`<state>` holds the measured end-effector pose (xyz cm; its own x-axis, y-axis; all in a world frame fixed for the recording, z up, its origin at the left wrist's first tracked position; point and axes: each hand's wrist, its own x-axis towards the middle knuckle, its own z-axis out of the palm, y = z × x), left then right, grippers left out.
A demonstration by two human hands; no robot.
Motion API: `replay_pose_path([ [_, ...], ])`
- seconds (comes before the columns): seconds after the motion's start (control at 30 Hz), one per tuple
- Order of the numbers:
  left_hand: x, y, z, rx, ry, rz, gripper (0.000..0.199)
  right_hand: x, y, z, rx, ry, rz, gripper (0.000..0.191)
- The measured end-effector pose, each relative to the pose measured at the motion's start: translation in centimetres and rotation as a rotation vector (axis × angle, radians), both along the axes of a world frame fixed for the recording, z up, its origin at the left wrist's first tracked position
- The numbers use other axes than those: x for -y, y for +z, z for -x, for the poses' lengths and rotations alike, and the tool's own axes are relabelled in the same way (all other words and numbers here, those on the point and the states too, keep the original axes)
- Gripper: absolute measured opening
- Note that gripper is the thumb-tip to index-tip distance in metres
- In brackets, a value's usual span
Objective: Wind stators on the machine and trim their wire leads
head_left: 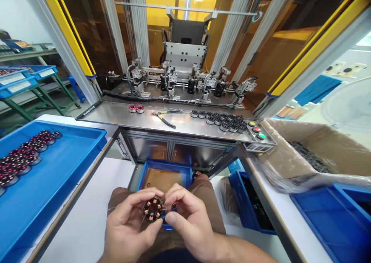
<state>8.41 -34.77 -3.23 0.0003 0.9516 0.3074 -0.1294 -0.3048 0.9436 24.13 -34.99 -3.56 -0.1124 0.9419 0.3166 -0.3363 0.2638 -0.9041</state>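
Note:
Above my lap, my left hand (124, 224) grips a round black motor stator (153, 209) between thumb and fingers. Copper coils sit around its ring, and its open face is turned up towards me. At the stator's right edge, my right hand (189, 216) has thumb and forefinger pinched on a thin copper wire (163, 209) that comes off it. Another fine wire end hangs below the stator by my left thumb. My right fingertips partly hide where the wire ends.
Pliers (166, 118), two red-wound stators (136, 108) and several black cores (220, 120) lie on the machine's metal ledge (113, 114). A blue tray (72, 158) of wound stators stands left. Right are buttons (256, 129), a lined carton (278, 162) and blue bins (315, 212). Another blue tray (143, 174) is below.

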Motion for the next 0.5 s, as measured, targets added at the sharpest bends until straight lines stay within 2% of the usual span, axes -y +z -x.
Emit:
replay_pose_path([
  [0.1, -0.2, 0.3, 0.2, -0.078, -0.033, -0.097, 0.040, -0.2, 0.4, 0.0, 0.070, -0.062, -0.075, 0.008],
  [0.2, -0.1, 0.1, 0.5, -0.125, -0.004, -0.168, 0.043, -0.1, 0.8, -0.3, 0.108, -0.121, -0.047, 0.014],
  [0.37, 0.2, -1.0, 0.6, -0.313, 0.116, -0.352, 0.050, 0.1, 1.4, -0.2, 0.072, -0.123, 0.152, 0.029],
  [0.43, 0.2, -1.2, 0.6, -0.385, 0.188, -0.444, 0.057, 0.1, 1.4, 0.0, 0.099, -0.149, 0.136, 0.030],
  [0.5, 0.2, -1.1, 0.6, -0.397, 0.212, -0.459, 0.059, 0.1, 1.3, 0.0, 0.146, -0.181, 0.064, 0.029],
])
